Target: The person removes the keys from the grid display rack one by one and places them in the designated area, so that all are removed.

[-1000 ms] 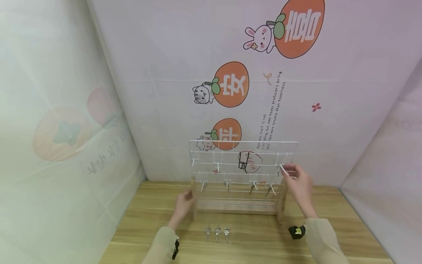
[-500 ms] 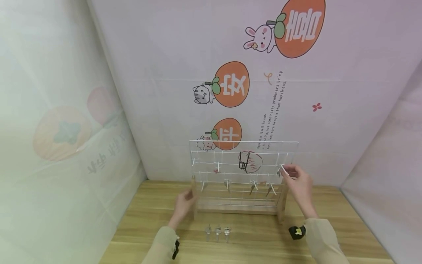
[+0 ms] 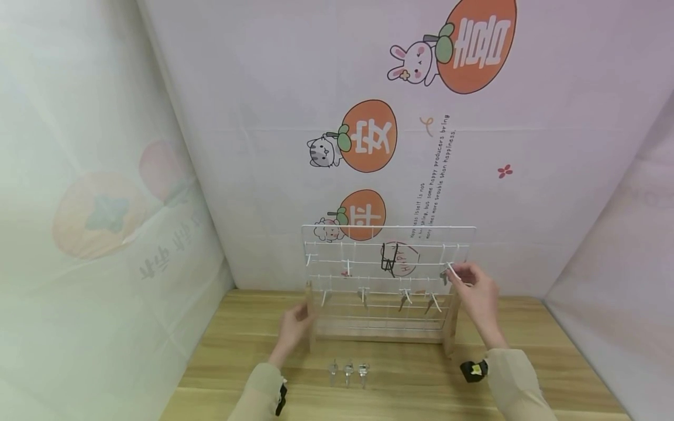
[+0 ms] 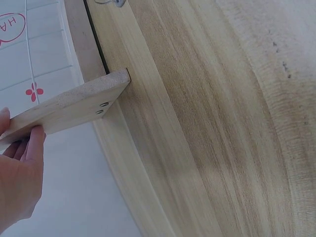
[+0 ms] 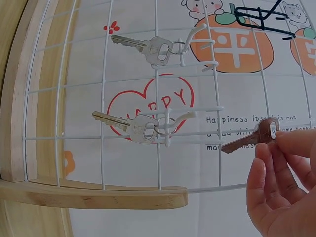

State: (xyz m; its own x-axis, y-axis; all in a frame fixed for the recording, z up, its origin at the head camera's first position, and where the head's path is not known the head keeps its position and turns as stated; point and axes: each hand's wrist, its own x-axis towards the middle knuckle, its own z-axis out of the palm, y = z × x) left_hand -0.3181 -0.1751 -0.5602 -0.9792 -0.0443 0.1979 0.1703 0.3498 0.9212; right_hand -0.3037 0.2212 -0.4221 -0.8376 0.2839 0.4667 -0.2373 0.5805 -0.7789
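Tabletop (image 3: pixel 411 386): right fingers (image 5: pixel 256 187) pinch key (image 5: pixel 259 134), left fingers (image 4: pixel 34 144) grip rack (image 4: pixel 74 101).

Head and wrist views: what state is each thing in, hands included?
White wire rack: upright.
Left hand: gripping the rack's flat wooden end piece.
Right hand: pinching a metal key.
Pinched metal key: held near the rack; whether hooked, unclear.
Two silver metal keys, right wrist view: hanging by rings from white hooks.
Three silver metal keys, head view: lying in a row on the wood-grain table.
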